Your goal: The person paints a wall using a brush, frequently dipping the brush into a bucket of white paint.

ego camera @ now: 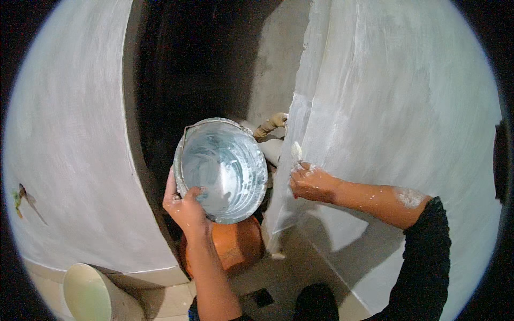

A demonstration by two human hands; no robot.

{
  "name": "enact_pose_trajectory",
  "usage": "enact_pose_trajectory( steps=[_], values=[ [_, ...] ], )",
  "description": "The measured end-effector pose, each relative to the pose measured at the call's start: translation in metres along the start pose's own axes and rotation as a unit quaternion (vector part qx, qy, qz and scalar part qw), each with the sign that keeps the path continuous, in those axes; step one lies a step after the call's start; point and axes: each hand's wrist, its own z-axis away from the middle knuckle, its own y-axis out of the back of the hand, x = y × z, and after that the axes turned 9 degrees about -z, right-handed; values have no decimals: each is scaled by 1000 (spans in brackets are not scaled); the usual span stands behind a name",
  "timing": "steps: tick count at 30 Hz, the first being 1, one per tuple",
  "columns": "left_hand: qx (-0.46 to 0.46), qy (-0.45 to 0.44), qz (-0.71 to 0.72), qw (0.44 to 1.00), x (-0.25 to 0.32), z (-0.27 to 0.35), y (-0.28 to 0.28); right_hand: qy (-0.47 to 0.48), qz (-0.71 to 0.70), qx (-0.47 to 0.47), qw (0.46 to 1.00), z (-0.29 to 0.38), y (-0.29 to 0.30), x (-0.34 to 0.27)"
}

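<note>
My left hand (pixel 188 210) grips the rim of a paint-smeared bucket (pixel 237 140), thumb inside and fingers around the outside. The bucket is tilted with its mouth towards me, and whitish paint coats its inner wall and base. A wire handle rests along its rim. My right hand (pixel 315 182), splashed with white, is closed around a small brush whose pale bristles (pixel 296 151) point up against the wall's corner edge (pixel 299 108). The brush's handle is hidden in my fist. Fresh-looking white covers a strip of that edge.
An orange container (pixel 237 244) stands below the bucket. A wrapped pipe (pixel 271 126) juts out by the corner. At lower left is a white bucket (pixel 86 293); wires (pixel 20 200) poke from the left wall (pixel 80 140). A dark square (pixel 263 297) marks the floor.
</note>
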Motion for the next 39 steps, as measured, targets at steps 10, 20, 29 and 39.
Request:
enact_pose_trajectory(
  steps=[10, 20, 29, 39],
  values=[
    [1, -8, -30, 1000, 13, 7, -2, -107, 57, 76, 990, -17, 14, 27],
    [-24, -19, -21, 999, 8, 4, 5, -93, -33, 105, 990, -11, 47, 31],
    [-8, -12, -23, 1000, 7, 7, 4, -158, 44, 147, 975, -15, 63, 41],
    [16, -27, -24, 999, 4, 12, 0, -109, -148, 114, 976, -11, 50, 8]
  ],
)
